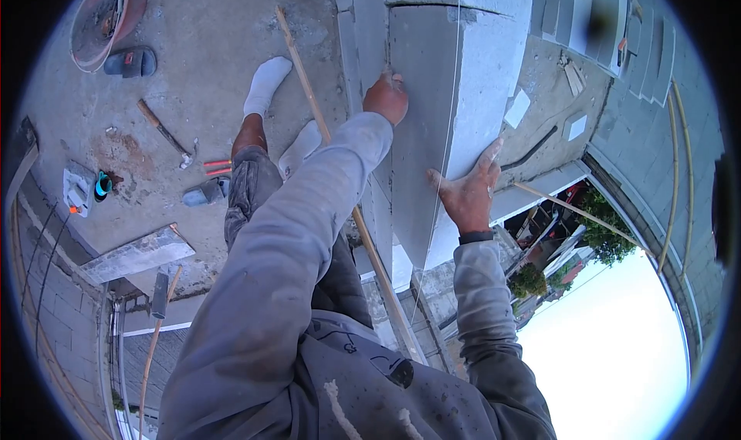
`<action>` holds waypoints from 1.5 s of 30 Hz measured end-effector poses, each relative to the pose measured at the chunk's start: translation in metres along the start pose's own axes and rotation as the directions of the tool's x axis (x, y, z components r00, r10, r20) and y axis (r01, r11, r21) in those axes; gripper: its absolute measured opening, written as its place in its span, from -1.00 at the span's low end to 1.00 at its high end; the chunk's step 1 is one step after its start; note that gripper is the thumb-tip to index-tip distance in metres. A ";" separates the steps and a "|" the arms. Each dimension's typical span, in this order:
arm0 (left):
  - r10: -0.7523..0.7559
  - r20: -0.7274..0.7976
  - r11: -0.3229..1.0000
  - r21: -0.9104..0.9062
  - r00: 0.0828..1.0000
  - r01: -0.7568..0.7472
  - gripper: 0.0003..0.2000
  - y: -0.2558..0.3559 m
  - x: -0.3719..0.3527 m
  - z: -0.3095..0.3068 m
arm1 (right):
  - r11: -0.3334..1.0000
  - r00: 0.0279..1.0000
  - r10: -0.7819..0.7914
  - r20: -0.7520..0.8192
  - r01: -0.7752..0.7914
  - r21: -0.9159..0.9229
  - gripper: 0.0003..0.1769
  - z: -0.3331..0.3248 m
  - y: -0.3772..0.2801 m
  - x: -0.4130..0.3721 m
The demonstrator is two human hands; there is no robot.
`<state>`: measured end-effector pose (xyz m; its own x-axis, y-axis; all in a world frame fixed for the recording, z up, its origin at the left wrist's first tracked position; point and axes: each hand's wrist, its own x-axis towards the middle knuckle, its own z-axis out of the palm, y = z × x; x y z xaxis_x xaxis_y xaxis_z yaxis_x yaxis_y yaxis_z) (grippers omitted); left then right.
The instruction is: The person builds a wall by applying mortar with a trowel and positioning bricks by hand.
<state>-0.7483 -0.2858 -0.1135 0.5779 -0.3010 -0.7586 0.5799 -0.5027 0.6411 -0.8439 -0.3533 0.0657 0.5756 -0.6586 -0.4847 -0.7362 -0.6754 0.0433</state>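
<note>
A large grey concrete block (421, 131) lies on top of a wall of similar blocks (370, 23). My left hand (386, 96) sits on the block's far end with fingers curled over it. My right hand (469, 193) presses on the near end, fingers spread along its lighter side face. A thin taut string (454, 77) runs along the block's upper edge. Beside the wall a long wooden stick (309, 93) leans diagonally, passing under my left sleeve. My legs and white socks (266, 85) are on the concrete floor left of the wall.
On the floor lie a hammer (166, 135), red-handled pliers (216, 164), a trowel (204, 193), a white container (77, 187), a sandal (130, 62), a basin (104, 19), a block slab (135, 255) and a mallet (160, 293). Right of the wall is a drop to a lower level.
</note>
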 end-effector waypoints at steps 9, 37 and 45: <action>-0.038 -0.020 0.982 -0.184 0.999 0.034 -0.52 0.004 0.000 0.000 | 0.988 0.994 -0.110 -0.016 0.111 0.103 0.35 -0.006 0.010 0.004; -0.115 -0.144 0.879 -0.476 0.983 0.033 -0.51 -0.012 0.006 0.035 | 0.762 0.998 -0.047 -0.042 0.063 0.644 -0.26 -0.009 0.021 0.064; -0.021 -0.171 0.827 -0.556 0.985 -0.079 -0.52 -0.027 0.021 0.043 | 0.765 0.994 -0.059 -0.092 0.104 0.635 -0.25 -0.008 0.024 0.065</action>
<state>-0.7764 -0.3137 -0.1516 0.6555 -0.1473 -0.7407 0.7533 0.0583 0.6551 -0.8215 -0.4146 0.0424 0.6484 -0.6451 -0.4042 -0.7295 -0.3746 -0.5723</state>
